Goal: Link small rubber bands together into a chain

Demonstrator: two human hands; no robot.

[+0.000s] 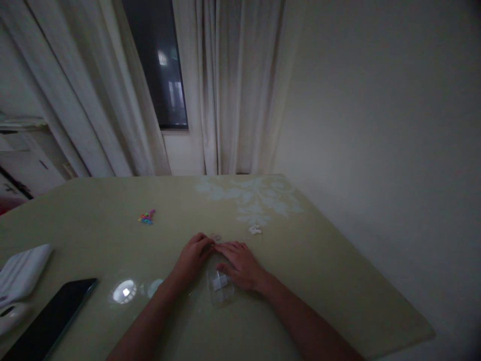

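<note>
My left hand (196, 252) and my right hand (240, 264) meet at the fingertips over the middle of the table. The left fingers are curled together, and whatever they hold is hidden. On my right hand the fingers are stretched forward, with the thumb apart from them. Beneath and beside the right thumb lies a clear plastic case (221, 291). A small pale, see-through item (215, 236) is just beyond the fingertips. Small white pieces (255, 229) sit a little further to the right, and a little pile of colourful pieces (147, 217) is at the back left.
The pale green table (311, 301) has a leaf pattern at its far side. On the left are a black phone (52, 321), a white ribbed object (23, 273) and a white rounded object (13, 317). Curtains and a wall stand behind.
</note>
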